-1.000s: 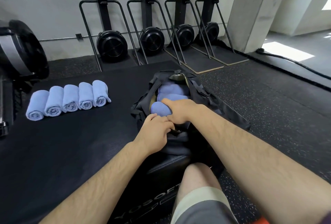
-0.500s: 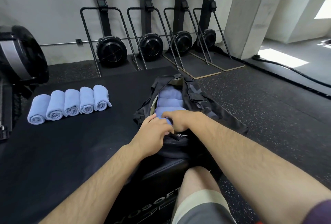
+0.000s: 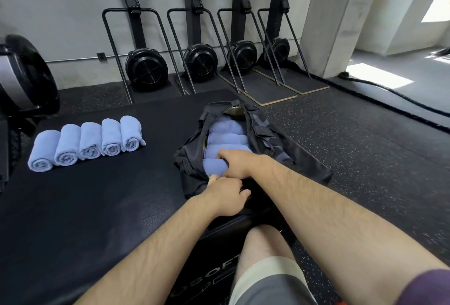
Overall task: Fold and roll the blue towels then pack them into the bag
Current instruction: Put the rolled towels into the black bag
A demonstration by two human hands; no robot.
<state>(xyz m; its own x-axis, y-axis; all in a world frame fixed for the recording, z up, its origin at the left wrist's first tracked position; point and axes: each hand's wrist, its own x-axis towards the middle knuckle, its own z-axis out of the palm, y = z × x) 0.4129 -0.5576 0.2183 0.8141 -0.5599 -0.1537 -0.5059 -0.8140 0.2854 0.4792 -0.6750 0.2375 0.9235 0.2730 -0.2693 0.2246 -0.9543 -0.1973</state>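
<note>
Blue rolled towels (image 3: 227, 145) are lying packed side by side inside the open black duffel bag (image 3: 263, 134), which is sitting on the floor at the centre of the view. The right hand (image 3: 237, 164) is reaching into the bag opening, its fingers curling down onto the nearest packed roll; whether they are pinching it or only pressing it cannot be told. The left hand (image 3: 227, 196) is positioned at 6 o'clock of the bag, just beside the right hand, its fingers curling around the bag's near edge and gripping it.

Five further rolled towels (image 3: 85, 142) are lying in a touching row on the black mat (image 3: 97, 207) at 9 o'clock of the bag, well apart from it, roll ends facing the camera. Four upright fan-wheel exercise machines (image 3: 199, 62) are standing against the wall at 12 o'clock. A concrete pillar (image 3: 341, 17) is standing at 1 o'clock. The person's bare knee (image 3: 263, 243) is showing at 6 o'clock, beside a black padded block (image 3: 214, 278).
</note>
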